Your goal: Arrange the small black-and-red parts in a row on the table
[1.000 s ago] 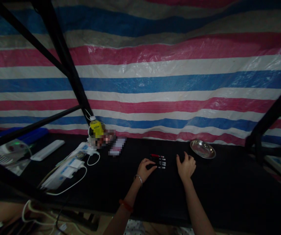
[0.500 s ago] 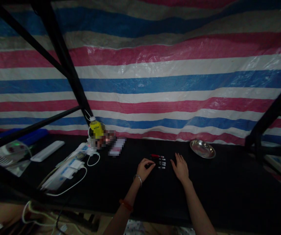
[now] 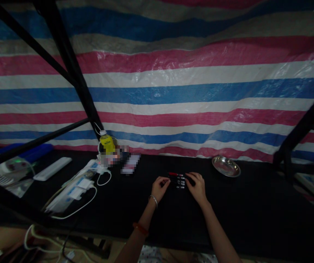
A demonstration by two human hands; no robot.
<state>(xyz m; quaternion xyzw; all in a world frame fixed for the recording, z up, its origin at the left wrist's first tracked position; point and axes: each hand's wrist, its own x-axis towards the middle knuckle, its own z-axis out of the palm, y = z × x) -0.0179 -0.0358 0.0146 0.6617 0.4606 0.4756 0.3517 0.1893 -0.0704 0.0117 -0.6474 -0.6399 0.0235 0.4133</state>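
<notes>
Between the left hand (image 3: 159, 188) and the right hand (image 3: 196, 187), on the black table (image 3: 244, 208), a red pen (image 3: 174, 174) and some dark pens (image 3: 181, 182) are lying in a row, their long sides running left to right. The left hand is bending by their left ends. The right hand is curling close by their shiny right ends. Whether either hand is pinching a pen is not showing.
</notes>
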